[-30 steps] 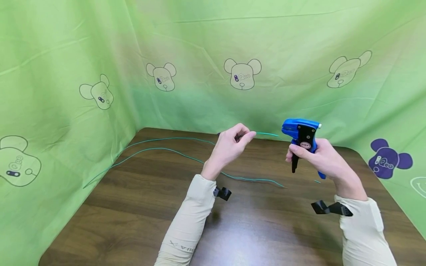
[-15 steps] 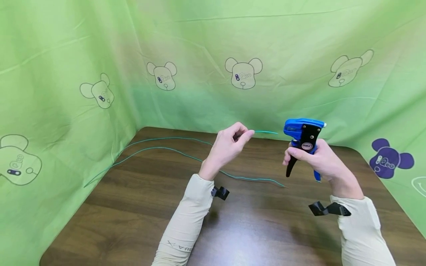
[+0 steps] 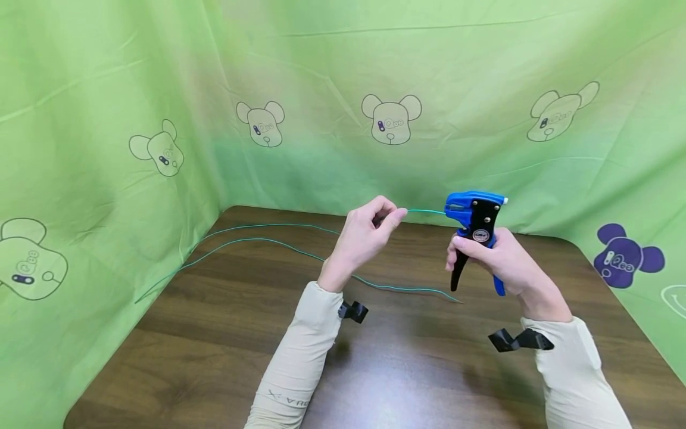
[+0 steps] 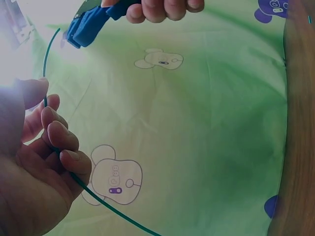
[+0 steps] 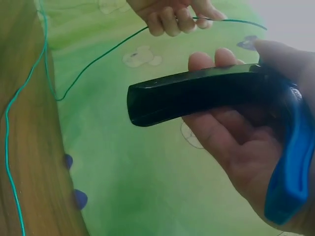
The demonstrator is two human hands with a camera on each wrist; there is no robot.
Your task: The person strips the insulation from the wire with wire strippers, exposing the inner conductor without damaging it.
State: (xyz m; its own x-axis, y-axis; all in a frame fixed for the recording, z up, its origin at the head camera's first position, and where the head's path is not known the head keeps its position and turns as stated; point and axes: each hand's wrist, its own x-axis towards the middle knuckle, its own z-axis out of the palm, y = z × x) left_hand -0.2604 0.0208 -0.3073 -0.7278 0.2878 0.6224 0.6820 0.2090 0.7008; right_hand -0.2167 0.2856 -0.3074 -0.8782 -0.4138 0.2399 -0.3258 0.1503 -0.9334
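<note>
My left hand (image 3: 367,232) pinches a thin green wire (image 3: 426,211) between thumb and fingertips, its free end pointing right. In the left wrist view the wire (image 4: 45,61) also runs through the curled fingers and trails away below. My right hand (image 3: 509,262) grips a blue and black wire stripper (image 3: 477,217), held upright above the table with its handles spread. From the head view, the wire's end meets the stripper's nose. A small gap shows between wire tip and stripper (image 4: 88,29) in the left wrist view, so I cannot tell whether the tip is inside.
The wire's long loop (image 3: 257,239) lies across the brown wooden table (image 3: 203,345), its other end (image 3: 452,298) near the middle. Green printed cloth (image 3: 321,71) hangs behind and at both sides. A tiny teal piece (image 4: 309,19) lies on the table in the left wrist view.
My right hand has brought the wire stripper left, closing the gap to the wire's end in the head view. The left hand has shifted slightly left, still pinching the wire.
</note>
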